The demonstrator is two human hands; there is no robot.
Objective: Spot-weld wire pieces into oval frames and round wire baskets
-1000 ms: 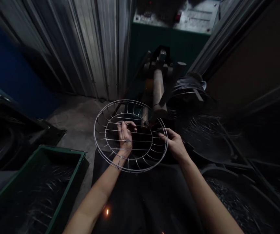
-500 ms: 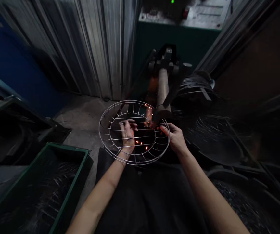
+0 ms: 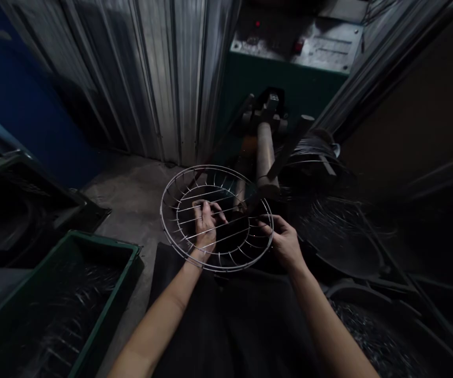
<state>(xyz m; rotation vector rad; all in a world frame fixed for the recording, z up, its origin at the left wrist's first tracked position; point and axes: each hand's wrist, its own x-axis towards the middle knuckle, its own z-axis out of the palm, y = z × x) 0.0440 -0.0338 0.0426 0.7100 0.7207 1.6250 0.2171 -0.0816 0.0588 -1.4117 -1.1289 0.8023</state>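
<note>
A round wire basket [image 3: 226,270] of thin metal rods, with a double rim and parallel bars across its bottom, is held level in front of me. My left hand [image 3: 206,223] is under it, seen through the bars, with fingers curled against the bottom wires. At the right side, my right hand [image 3: 285,239] pinches the wires by the rim; its fingertips are partly in shadow. Just beyond the basket is a welding machine's thick upper arm [image 3: 266,152]. A copper-coloured lower post [image 3: 239,194] shows near the far right wires; whether they touch it is too dark to tell.
A green crate [image 3: 110,307] with thin metal pieces stands at lower left. Lower right holds a round container of small metal bits [image 3: 368,331]. Wire bundles [image 3: 313,147] lie right of the machine. Its control panel [image 3: 321,50] and corrugated sheeting [image 3: 163,79] are behind.
The orange sparks at the basket are gone, and the panel's light has gone from green to red. The basket has turned a little, its bars now slanting. My right hand appears slightly lower.
</note>
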